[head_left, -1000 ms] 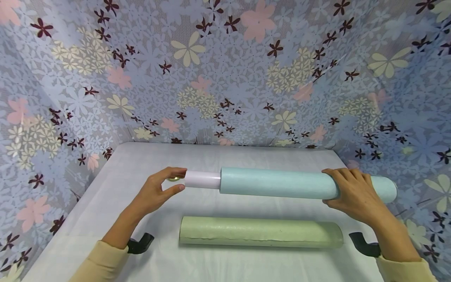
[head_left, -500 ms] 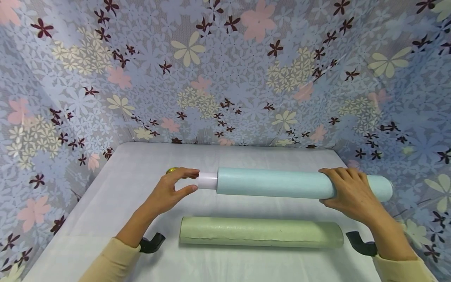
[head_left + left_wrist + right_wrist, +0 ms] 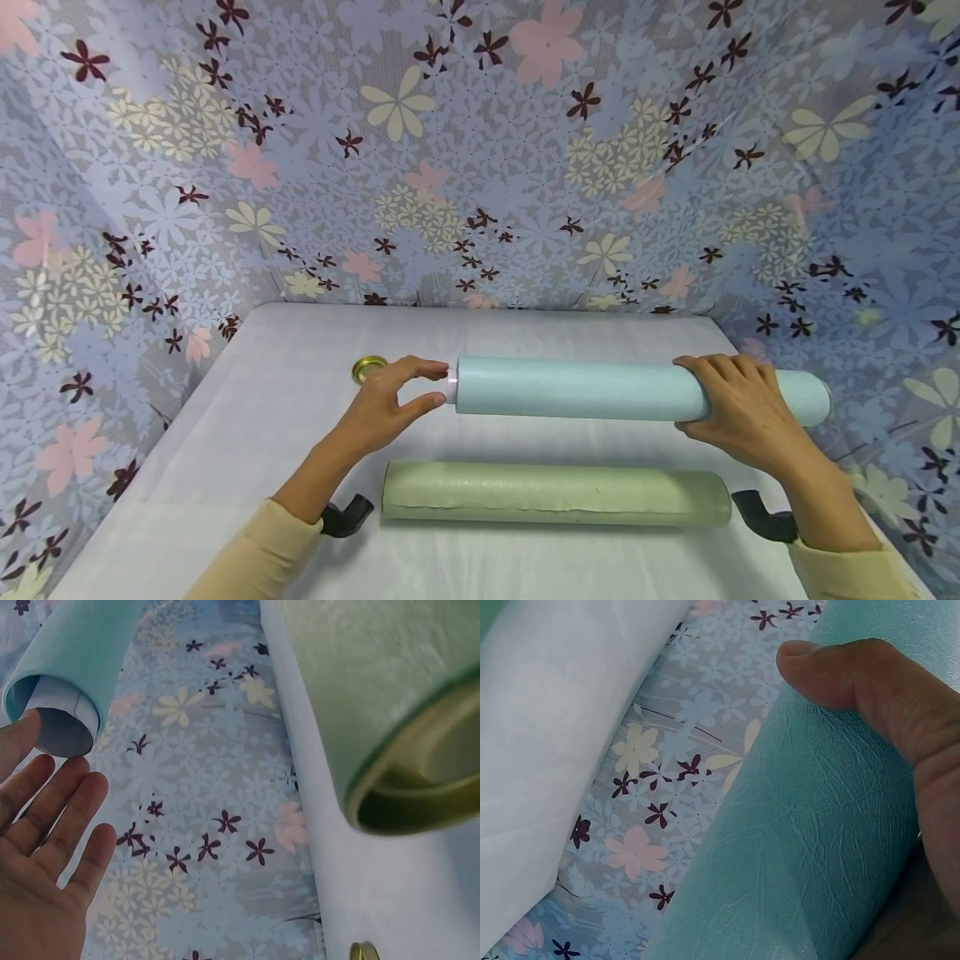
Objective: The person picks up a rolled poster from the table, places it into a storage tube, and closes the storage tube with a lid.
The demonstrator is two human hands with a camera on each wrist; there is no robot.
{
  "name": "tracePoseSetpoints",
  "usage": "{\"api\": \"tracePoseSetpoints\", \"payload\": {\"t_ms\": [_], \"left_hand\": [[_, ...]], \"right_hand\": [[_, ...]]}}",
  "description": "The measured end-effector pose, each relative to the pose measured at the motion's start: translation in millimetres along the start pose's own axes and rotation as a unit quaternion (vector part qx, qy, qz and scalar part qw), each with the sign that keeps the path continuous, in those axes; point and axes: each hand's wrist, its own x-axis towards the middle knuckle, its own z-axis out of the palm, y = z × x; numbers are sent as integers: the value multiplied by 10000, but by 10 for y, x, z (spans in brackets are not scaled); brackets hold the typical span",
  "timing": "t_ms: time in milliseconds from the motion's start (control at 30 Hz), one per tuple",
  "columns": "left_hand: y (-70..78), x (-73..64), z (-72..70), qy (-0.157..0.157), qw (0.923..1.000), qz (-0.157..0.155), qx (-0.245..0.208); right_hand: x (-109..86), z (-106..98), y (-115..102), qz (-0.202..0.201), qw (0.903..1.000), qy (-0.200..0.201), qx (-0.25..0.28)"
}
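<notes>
A light blue cardboard tube [image 3: 570,388] is held level above the table, its textured surface close up in the right wrist view. My right hand [image 3: 738,408] grips it near its right end, the thumb [image 3: 817,671] lying across it. From the tube's open left end a short piece of a rolled white sheet [image 3: 452,387] sticks out. My left hand [image 3: 393,406] touches the rim of this roll with fingertips and thumb, the fingers fairly straight in the left wrist view. A pale green tube [image 3: 555,495] lies on the table in front, its gold-rimmed end [image 3: 420,795] facing left.
A round gold lid [image 3: 367,367] lies on the white-covered table [image 3: 300,333], just behind my left hand. Floral fabric [image 3: 480,167] hangs behind and beside the table. Black wrist mounts [image 3: 347,517] extend from both forearms.
My left hand has moved right, and the white roll has slid deeper into the blue tube. The tube has shifted slightly left with my right hand. The gold lid has come into fuller view.
</notes>
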Motion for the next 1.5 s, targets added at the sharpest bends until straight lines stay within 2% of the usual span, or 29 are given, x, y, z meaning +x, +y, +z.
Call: {"api": "tracePoseSetpoints", "payload": {"t_ms": [433,800,1133,1333,1500], "left_hand": [[63,76,121,60,9994,143,295],[86,86,154,139,9984,295,454],[81,49,71,76,9996,-132,239],[62,-10,-26,188,9994,-247,178],[31,-63,-123,300,9985,-326,312]], "right_hand": [[-2,-2,2,-91,9999,45,49],[-10,1,18,-159,9998,91,73],[-13,-26,12,-6,10000,21,52],[-21,-36,27,-11,10000,5,73],[-34,-44,39,20,10000,-13,73]]}}
